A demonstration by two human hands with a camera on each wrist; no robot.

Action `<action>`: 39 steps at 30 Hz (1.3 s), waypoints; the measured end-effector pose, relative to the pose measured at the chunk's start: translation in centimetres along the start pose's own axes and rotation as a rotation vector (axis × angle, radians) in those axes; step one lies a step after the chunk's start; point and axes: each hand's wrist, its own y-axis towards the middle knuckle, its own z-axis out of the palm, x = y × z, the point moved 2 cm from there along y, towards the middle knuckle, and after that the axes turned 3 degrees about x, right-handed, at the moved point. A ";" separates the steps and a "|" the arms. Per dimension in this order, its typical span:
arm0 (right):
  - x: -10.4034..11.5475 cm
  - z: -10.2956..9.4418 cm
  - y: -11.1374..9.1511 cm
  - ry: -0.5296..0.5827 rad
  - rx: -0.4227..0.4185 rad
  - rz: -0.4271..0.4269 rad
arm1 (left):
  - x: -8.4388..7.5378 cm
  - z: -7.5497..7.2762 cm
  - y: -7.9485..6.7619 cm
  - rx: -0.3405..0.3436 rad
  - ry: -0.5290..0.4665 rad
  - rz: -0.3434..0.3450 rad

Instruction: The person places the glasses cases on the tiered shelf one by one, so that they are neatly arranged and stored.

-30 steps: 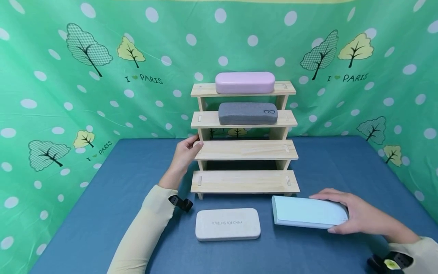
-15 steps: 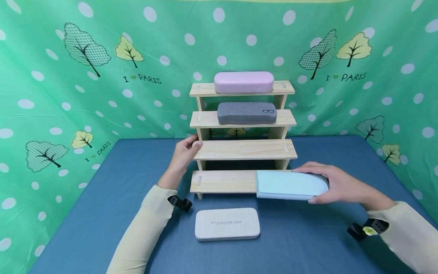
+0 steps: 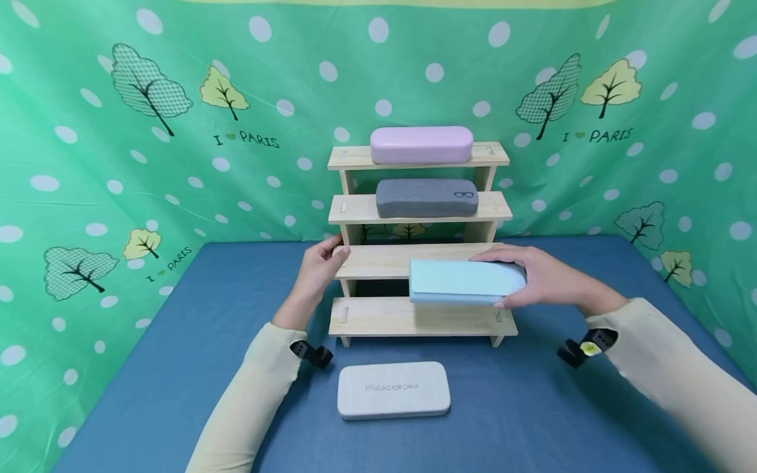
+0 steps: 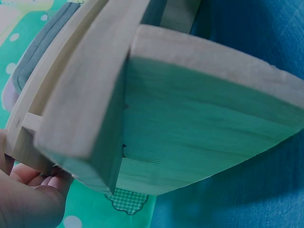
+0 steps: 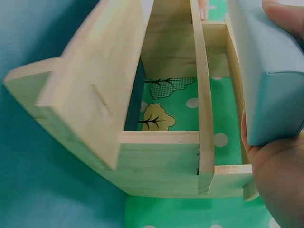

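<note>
My right hand (image 3: 547, 281) grips the right end of a light blue glasses case (image 3: 458, 279), thumb at the front and fingers behind. Held level, the case overlaps the third step from the top of a wooden step rack (image 3: 384, 318). In the right wrist view the blue case (image 5: 278, 71) is seen from its end, in front of the steps. My left hand (image 3: 319, 268) holds the rack's left side at that third step. Its curled fingers (image 4: 35, 178) show at the wood in the left wrist view.
A pink glasses case (image 3: 422, 146) sits on the top step, and a grey one (image 3: 426, 199) with a glasses print below it. On the blue tablecloth in front lies a white case (image 3: 393, 391) with lettering. A green dotted curtain (image 3: 284, 79) hangs close behind the rack.
From the tablecloth at the front right, my right hand has carried the blue case up and leftward to the third step's height. The left hand stays on the rack.
</note>
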 end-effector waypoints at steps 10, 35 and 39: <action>-0.5 -0.6 3.9 0.089 0.062 -0.001 | 0.2 -0.2 0.0 0.011 -0.007 0.019; -1.0 0.5 8.0 0.096 0.098 0.062 | 0.2 -0.1 0.2 0.004 -0.009 0.025; -1.2 0.7 8.3 0.123 0.098 0.072 | 0.3 -0.1 0.2 0.005 -0.013 0.022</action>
